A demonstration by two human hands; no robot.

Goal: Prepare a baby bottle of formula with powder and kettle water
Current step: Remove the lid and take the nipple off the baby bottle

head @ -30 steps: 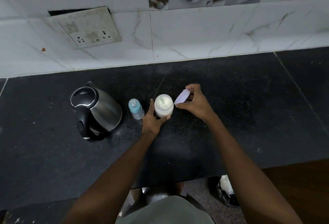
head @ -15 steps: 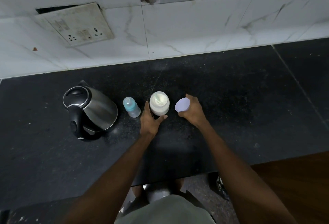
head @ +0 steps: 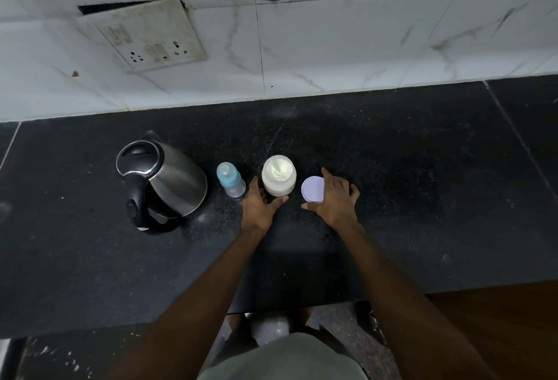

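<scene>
Counter: black stone counter (head: 392,198) is running under a white tiled wall (head: 332,56).
Left hand (head: 259,207): you are resting spread fingers against the open powder jar (head: 278,179).
Right hand (head: 335,198): your relaxed fingers are lying on the lilac lid (head: 312,189), flat on the counter.
Bottle: the baby bottle (head: 230,179) is standing between the kettle (head: 160,180) and the jar.

Both forearms bare up to frame edge, no sleeves showing. No rings, watch or bands on left hand (head: 258,209) or right hand (head: 335,201). Pale grey-green cloth garment (head: 280,358) at bottom centre, plain, no print.
</scene>
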